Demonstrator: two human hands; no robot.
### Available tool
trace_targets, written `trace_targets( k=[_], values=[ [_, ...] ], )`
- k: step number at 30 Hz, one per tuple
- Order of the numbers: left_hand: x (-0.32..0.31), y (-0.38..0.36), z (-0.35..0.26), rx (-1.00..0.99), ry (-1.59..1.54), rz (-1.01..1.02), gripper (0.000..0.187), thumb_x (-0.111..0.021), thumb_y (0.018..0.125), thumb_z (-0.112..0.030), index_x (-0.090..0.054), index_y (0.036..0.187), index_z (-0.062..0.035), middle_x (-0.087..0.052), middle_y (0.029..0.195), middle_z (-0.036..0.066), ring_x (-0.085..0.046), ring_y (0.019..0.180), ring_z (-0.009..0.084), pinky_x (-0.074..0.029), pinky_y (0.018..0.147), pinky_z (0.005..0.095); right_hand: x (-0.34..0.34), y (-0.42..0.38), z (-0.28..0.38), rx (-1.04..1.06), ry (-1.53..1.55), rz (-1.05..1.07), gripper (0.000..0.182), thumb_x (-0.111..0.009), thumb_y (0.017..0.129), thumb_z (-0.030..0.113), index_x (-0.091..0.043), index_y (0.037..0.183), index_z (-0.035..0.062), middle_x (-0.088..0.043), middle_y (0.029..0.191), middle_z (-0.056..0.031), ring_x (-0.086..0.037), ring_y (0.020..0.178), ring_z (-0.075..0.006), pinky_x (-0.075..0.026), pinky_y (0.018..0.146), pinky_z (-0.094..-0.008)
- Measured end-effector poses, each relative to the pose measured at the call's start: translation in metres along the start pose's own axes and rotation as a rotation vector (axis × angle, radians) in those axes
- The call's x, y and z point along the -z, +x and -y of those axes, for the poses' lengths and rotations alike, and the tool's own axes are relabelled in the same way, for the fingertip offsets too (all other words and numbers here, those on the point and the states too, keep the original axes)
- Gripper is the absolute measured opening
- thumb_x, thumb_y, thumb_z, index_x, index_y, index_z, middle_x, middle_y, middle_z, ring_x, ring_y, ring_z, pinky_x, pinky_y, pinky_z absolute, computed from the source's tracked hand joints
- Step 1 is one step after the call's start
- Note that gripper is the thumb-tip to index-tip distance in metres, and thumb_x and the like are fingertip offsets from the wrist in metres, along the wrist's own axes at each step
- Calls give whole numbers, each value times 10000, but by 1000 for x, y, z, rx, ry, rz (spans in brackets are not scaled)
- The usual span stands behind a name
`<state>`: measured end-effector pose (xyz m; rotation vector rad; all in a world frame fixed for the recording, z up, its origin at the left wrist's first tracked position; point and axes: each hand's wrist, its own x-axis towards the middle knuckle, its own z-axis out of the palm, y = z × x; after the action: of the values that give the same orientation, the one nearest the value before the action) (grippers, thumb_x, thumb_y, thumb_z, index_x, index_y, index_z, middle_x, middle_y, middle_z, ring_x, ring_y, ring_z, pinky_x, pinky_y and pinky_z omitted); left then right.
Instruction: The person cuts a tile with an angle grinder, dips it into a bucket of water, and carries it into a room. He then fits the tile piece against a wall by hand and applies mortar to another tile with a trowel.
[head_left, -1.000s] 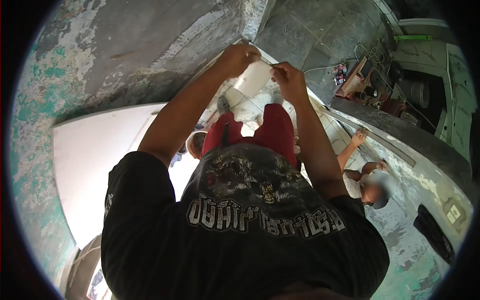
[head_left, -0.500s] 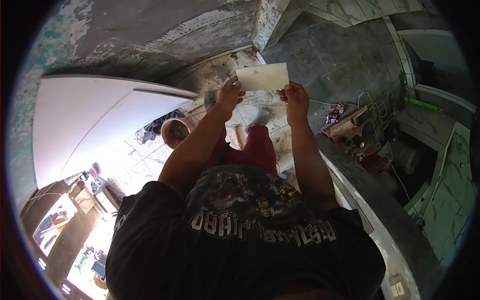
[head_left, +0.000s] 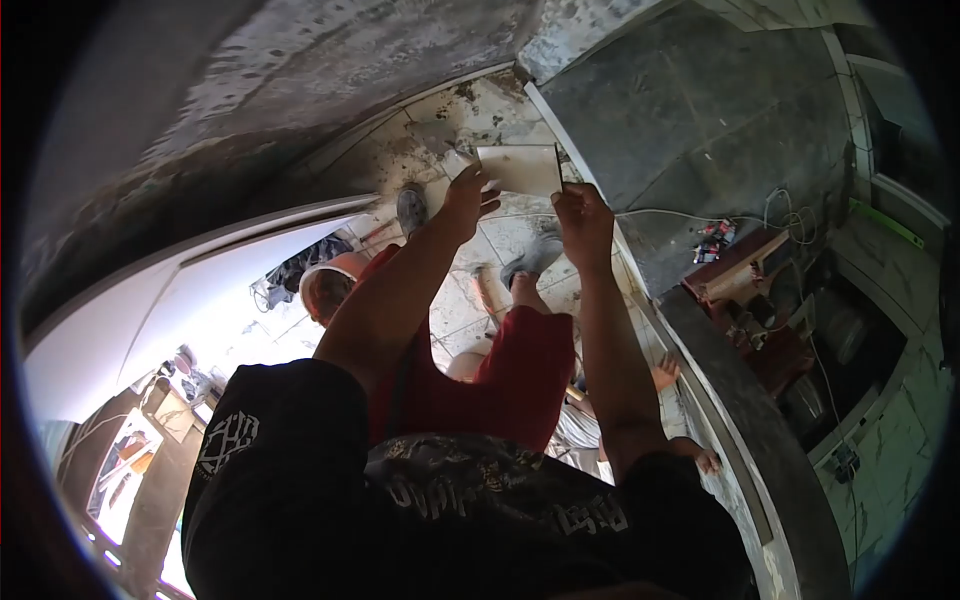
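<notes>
A pale rectangular piece of tile (head_left: pixel 524 168) is held out in front of me, above the dirty tiled floor. My left hand (head_left: pixel 466 208) grips its left edge, some of the fingers reaching underneath. At the opposite edge, my right hand (head_left: pixel 584 222) pinches the piece between thumb and fingers. The tile is tilted, and a dark thin edge shows on its right side. My feet in grey shoes (head_left: pixel 412 208) stand on the floor below.
White panels (head_left: pixel 215 270) lean at left near a bucket (head_left: pixel 330 285). At right are a raised dark slab (head_left: pixel 700 120), a reddish wooden box (head_left: pixel 745 268) with tools, cables and a green level (head_left: pixel 886 222). Another person's hand (head_left: pixel 708 461) shows beside my right arm.
The tile piece has tipped, its face looking narrower, with both hands still on it. My view has shifted and turned; another person's limbs now show below my right arm.
</notes>
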<state>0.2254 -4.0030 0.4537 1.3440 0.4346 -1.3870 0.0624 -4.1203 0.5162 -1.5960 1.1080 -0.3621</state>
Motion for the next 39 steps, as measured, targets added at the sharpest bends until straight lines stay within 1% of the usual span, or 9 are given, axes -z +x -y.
trace_targets(
  k=[6,7,11,15,20,27,30,37,39],
  values=[
    [18,127,3,7,15,48,325,-503,982,-238,-537,1279,-111,-528,1157,44,-561,1009,241,-476,881,418,-55,74,-80,98,-73,-50,184,-696,889,114,-653,1022,-6,-712,848,-97,-672,760,-130,-527,690,-274],
    [20,150,9,7,7,43,310,-504,989,-251,-543,1259,-104,-520,1148,46,-561,1008,244,-475,877,419,-63,88,-87,106,-114,-84,160,-695,874,128,-688,989,16,-716,829,-136,-714,750,-208,-554,669,-315],
    [28,257,27,-38,-162,87,271,-516,1001,-285,-533,1181,-84,-523,1109,68,-561,991,272,-471,862,429,-96,154,-145,277,-219,-141,164,-690,868,155,-697,976,33,-704,846,-148,-701,725,-251,-549,667,-344],
    [21,327,27,-51,-302,114,272,-492,1007,-287,-511,1176,-76,-527,1143,90,-546,1004,282,-467,862,446,-117,214,-176,476,-514,-206,150,-699,830,156,-699,948,64,-663,856,-131,-662,724,-297,-529,696,-415],
    [16,401,30,-75,-367,208,350,-497,999,-370,-496,1227,-104,-525,1167,100,-539,1006,274,-456,860,430,-146,266,-206,563,-864,-241,151,-697,835,175,-697,945,72,-677,871,-130,-678,761,-311,-544,681,-408],
    [-8,454,29,-64,-351,244,436,-538,970,-475,-536,1244,-136,-551,1148,78,-543,960,225,-435,859,388,-168,294,-216,527,-1238,-184,157,-668,842,243,-653,928,112,-672,881,-112,-680,774,-335,-560,673,-453],
    [-13,467,33,-85,-366,283,417,-572,952,-485,-571,1200,-149,-569,1096,52,-545,950,209,-424,862,370,-170,305,-211,622,-1318,-127,128,-563,879,182,-635,931,90,-674,883,-102,-704,730,-312,-578,606,-432],
    [-18,488,44,-127,-339,258,280,-649,922,-406,-631,1091,-185,-609,1019,-17,-529,959,147,-389,867,366,-181,316,-196,525,-1521,49,193,-519,898,190,-626,964,43,-694,905,-164,-716,779,-325,-582,658,-440],
    [-20,488,46,-160,-354,227,281,-708,887,-372,-632,1069,-171,-617,962,-15,-533,845,137,-426,752,330,-182,315,-189,495,-1537,99,197,-511,898,180,-634,949,35,-702,903,-177,-716,778,-332,-583,680,-441]
  ],
)
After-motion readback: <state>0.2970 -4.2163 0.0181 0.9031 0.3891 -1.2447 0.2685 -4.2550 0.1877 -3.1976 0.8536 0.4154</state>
